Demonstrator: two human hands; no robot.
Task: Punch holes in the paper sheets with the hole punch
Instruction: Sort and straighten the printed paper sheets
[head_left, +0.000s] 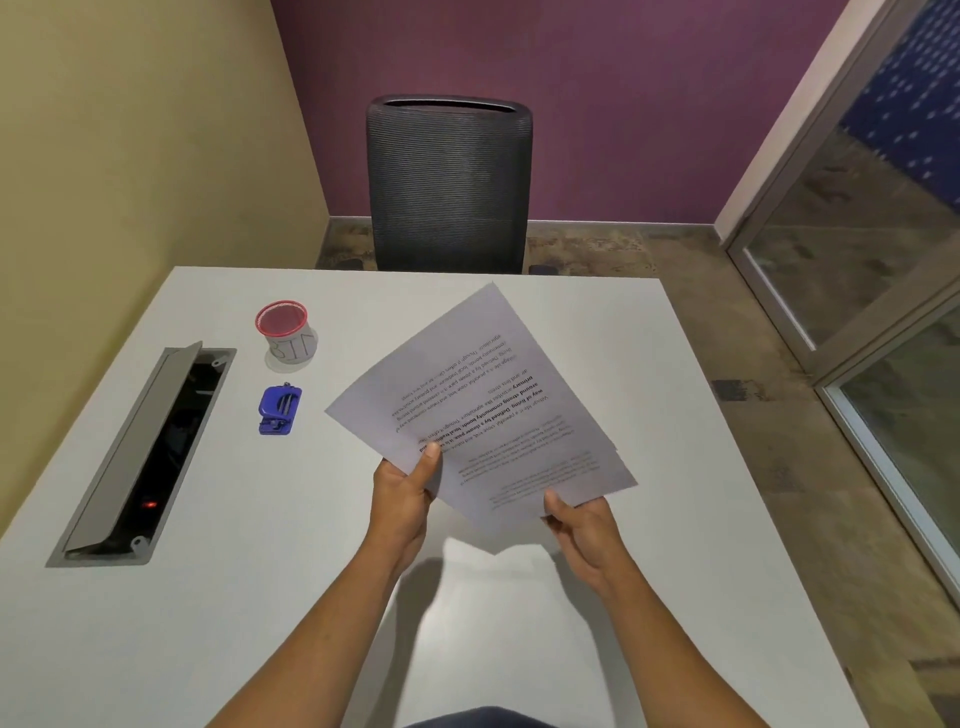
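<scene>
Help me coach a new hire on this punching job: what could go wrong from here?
1. The paper sheets are fanned out of line in the left hand and right hand; punched like that, the holes likely won't match.
2. Both hands hold paper, while the hole punch sits apart on the table to the left; reaching one-handed may let sheets slip.
3. The cable hatch stands open near the punch, so a stray sheet could drop in.

Both bare forearms reach up from the lower edge of the frame toward its centre. The left hand pinches with thumb on top; the right hand grips likewise, lower right of it.
</scene>
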